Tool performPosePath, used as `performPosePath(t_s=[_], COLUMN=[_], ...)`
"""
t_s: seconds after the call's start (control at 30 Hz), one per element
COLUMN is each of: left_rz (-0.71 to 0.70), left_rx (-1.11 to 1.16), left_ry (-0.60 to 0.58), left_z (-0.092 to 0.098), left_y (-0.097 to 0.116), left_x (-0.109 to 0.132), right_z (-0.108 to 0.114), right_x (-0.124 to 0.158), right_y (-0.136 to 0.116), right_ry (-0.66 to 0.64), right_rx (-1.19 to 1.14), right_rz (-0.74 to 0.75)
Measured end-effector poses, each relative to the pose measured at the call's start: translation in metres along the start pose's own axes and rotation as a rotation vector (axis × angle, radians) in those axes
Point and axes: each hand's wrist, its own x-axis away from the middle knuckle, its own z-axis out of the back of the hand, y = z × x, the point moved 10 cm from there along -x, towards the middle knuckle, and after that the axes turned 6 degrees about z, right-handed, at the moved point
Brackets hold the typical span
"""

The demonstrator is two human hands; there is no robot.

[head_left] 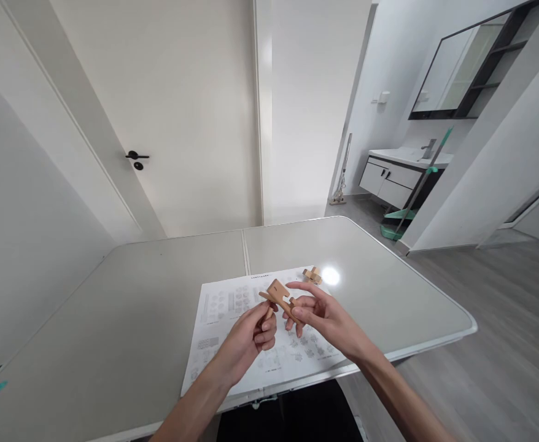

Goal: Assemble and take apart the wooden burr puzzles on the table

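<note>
Two bare hands, gripping a small group of wooden pieces [277, 290] above the near middle of the bench [122, 319]. Left hand [252, 331]: fingers curled closed, pinching the pieces from the left. Right hand [321, 312]: thumb and lower fingers gripping the right end of the same group, index finger extended over it. Exact count of pieces and their fit: cannot be told, fingers covering part.

One printed sheet [226, 293], white, with rows of small diagrams, flat on the bench beneath both hands; lettering too small to read. One wooden cluster [312, 275] of crossed bars, at the sheet's far right corner.

Surroundings: one pale door [196, 104] with black handle, far left; one mop [345, 166], one washbasin cabinet [393, 178] and one green dustpan [391, 232], far right.
</note>
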Motion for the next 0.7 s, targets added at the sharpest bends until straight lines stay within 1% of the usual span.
performPosePath(t_s=[0.13,0.23,0.3,0.47,0.57,0.7], left_rz=[0.019,0.030,0.038,0.087,0.097,0.098], left_rx=[-0.043,-0.058,-0.057,-0.073,-0.113,-0.160], left_ry=[0.021,0.011,-0.003,-0.064,-0.076,-0.079], left_z=[0.003,0.005,0.006,0.004,0.001,0.000], left_y=[0.002,0.000,-0.001,-0.005,-0.004,-0.001], left_x=[0.005,0.005,0.004,0.004,0.004,0.006], right_z=[-0.005,-0.005,-0.002,-0.003,-0.001,-0.007], right_x=[-0.002,-0.002,-0.001,0.001,0.003,0.008], right_y=[0.005,0.007,0.009,0.015,0.014,0.015], right_ry=[-0.041,-0.016,0.013,-0.013,0.007,-0.024], right_rx=[0.109,0.136,0.118,0.020,0.010,-0.052], right_rz=[0.019,0.031,0.026,-0.060,-0.055,-0.068])
